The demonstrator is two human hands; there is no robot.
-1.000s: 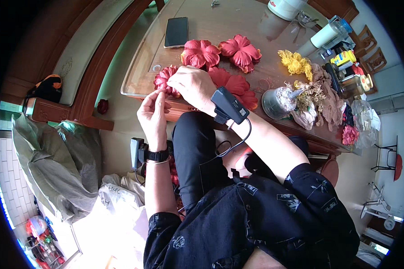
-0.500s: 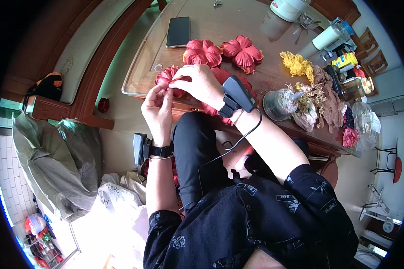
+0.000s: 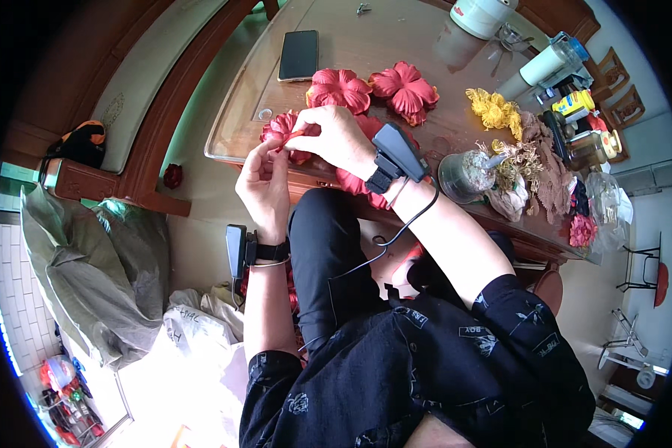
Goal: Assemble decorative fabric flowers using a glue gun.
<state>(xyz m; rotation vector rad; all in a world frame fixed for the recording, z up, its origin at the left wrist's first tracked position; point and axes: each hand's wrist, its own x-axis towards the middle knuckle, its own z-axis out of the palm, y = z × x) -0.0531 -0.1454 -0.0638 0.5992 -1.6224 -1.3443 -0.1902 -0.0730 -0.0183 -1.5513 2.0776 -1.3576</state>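
I pinch a red fabric flower (image 3: 282, 133) between left hand (image 3: 263, 181) and right hand (image 3: 337, 138), fingers clenched on its petals, above the table edge (image 3: 231, 153).

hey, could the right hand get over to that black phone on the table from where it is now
Probably yes. The right hand is busy pinching a red fabric flower together with the left hand, but the black phone lies flat beyond them on the glass-topped table, with nothing in between.

Glass-topped wooden table (image 3: 396, 45): black phone (image 3: 299, 54) far left, 2 red fabric flowers (image 3: 339, 88) mid, yellow flower (image 3: 493, 110) right, clear cup (image 3: 461, 176) near right, white jar (image 3: 484, 15) far, cluttered misc. bottles (image 3: 575, 104) right.
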